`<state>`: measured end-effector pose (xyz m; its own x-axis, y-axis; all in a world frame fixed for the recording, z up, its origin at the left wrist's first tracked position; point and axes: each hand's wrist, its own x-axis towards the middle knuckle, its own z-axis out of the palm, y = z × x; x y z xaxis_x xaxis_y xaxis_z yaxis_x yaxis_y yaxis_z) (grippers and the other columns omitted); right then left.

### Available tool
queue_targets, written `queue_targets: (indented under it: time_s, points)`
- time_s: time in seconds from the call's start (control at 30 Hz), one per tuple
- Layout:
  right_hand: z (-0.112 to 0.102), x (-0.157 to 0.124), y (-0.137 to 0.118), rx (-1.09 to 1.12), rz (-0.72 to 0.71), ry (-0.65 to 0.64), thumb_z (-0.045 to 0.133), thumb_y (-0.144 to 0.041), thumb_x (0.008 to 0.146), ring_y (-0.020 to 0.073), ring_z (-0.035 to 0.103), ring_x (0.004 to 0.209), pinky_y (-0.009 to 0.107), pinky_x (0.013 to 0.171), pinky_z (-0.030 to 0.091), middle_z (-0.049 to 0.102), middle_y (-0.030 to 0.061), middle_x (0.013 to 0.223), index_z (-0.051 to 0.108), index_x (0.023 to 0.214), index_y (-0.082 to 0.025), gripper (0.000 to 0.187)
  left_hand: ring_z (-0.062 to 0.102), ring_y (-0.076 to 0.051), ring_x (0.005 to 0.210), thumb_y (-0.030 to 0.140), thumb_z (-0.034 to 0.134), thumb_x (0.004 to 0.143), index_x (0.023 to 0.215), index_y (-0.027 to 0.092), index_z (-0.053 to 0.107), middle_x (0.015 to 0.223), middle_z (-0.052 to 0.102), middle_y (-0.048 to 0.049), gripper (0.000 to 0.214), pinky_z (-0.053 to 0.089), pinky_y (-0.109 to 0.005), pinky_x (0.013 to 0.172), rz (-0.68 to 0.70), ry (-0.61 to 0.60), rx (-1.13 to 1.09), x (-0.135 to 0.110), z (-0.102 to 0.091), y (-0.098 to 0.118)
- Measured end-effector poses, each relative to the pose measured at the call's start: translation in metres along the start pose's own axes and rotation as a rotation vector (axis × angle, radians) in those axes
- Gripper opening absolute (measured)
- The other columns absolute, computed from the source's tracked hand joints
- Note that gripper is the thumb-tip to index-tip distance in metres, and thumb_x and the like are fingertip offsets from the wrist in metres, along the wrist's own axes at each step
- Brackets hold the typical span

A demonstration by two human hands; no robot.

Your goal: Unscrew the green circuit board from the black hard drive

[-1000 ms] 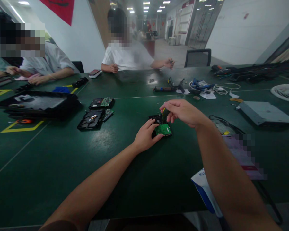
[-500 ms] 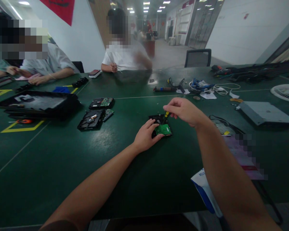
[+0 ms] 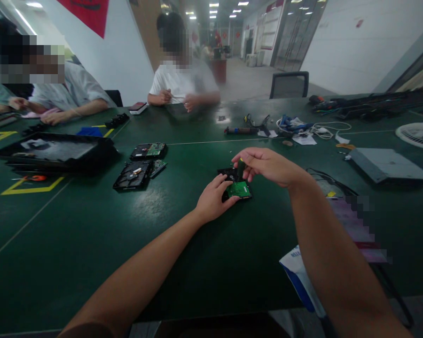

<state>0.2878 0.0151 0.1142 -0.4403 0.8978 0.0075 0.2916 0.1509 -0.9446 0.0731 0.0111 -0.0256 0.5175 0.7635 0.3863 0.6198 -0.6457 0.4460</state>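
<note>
A hard drive with a green circuit board lies on the dark green table, board side up. My left hand grips it from the left, fingers over its far part and thumb along the near edge. Held upright over the drive's far right part is a screwdriver with a dark green and yellow handle. The fingers of my right hand are closed round that handle; whether the tip sits in a screw is hidden.
To the left lie two more hard drives and a loose circuit board. Beyond them are black trays. At right sit a grey metal case, cables and a white-and-blue bag. Co-workers sit across the table.
My right hand has shifted slightly left and turned, its fingers now wrapped further round the screwdriver, which stands more upright. My left hand and the hard drive stay put.
</note>
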Motion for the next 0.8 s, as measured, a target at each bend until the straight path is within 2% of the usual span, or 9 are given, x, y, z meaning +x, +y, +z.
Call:
queue_targets:
  time_s: [0.13, 0.27, 0.4, 0.5, 0.63, 0.8]
  points:
    - [-0.0023, -0.0005, 0.0002, -0.015, -0.029, -0.012, 0.058, -0.045, 0.1, 0.0135, 0.064, 0.07, 0.027, 0.064, 0.056, 0.069, 0.0038, 0.088, 0.069, 0.118, -0.021, 0.033, 0.041, -0.032, 0.149, 0.055, 0.064, 0.093, 0.137, 0.022, 0.06, 0.155, 0.049, -0.0129, 0.055, 0.039, -0.052, 0.122, -0.002, -0.006, 0.001, -0.0001, -0.0002, 0.0005]
    - [-0.0031, -0.001, -0.0002, -0.141, -0.063, 0.087, 0.071, -0.045, 0.09, 0.0124, 0.06, 0.068, 0.024, 0.055, 0.047, 0.07, 0.003, 0.086, 0.072, 0.1, -0.021, 0.026, 0.042, -0.032, 0.148, 0.055, 0.064, 0.093, 0.136, 0.02, 0.06, 0.155, 0.05, -0.0137, 0.056, 0.039, -0.052, 0.122, -0.004, 0.002, 0.008, -0.0004, 0.0008, -0.0001]
    - [-0.002, -0.002, -0.0012, -0.193, -0.011, 0.17, 0.078, -0.041, 0.083, 0.0144, 0.061, 0.067, 0.026, 0.055, 0.047, 0.071, 0.0036, 0.079, 0.071, 0.088, -0.02, 0.023, 0.041, -0.032, 0.149, 0.055, 0.064, 0.093, 0.138, 0.021, 0.059, 0.156, 0.049, -0.0132, 0.056, 0.04, -0.053, 0.121, -0.002, -0.009, 0.006, -0.0008, 0.0008, -0.0012]
    - [-0.0005, -0.0018, -0.0025, -0.174, -0.011, 0.179, 0.074, -0.037, 0.086, 0.0129, 0.059, 0.062, 0.025, 0.051, 0.043, 0.071, 0.0028, 0.079, 0.071, 0.093, -0.021, 0.018, 0.041, -0.033, 0.149, 0.055, 0.065, 0.092, 0.138, 0.023, 0.058, 0.156, 0.049, -0.0123, 0.056, 0.04, -0.055, 0.121, -0.013, -0.013, 0.003, -0.0006, 0.0002, -0.0013]
    - [0.0004, -0.0009, -0.0045, -0.128, -0.01, 0.128, 0.062, -0.037, 0.093, 0.0089, 0.055, 0.057, 0.023, 0.047, 0.038, 0.075, 0.0035, 0.095, 0.073, 0.095, -0.021, 0.019, 0.041, -0.032, 0.149, 0.055, 0.065, 0.092, 0.137, 0.023, 0.059, 0.155, 0.049, -0.0123, 0.055, 0.04, -0.054, 0.121, -0.013, -0.012, 0.001, 0.0002, -0.0006, 0.0002]
    - [-0.0003, -0.0007, -0.0047, -0.093, 0.001, 0.068, 0.056, -0.045, 0.099, 0.0098, 0.059, 0.062, 0.023, 0.052, 0.044, 0.073, 0.0045, 0.094, 0.074, 0.094, -0.02, 0.031, 0.043, -0.033, 0.148, 0.054, 0.066, 0.091, 0.137, 0.022, 0.059, 0.155, 0.05, -0.013, 0.056, 0.041, -0.054, 0.12, -0.017, -0.014, 0.0, 0.0006, -0.001, 0.0012]
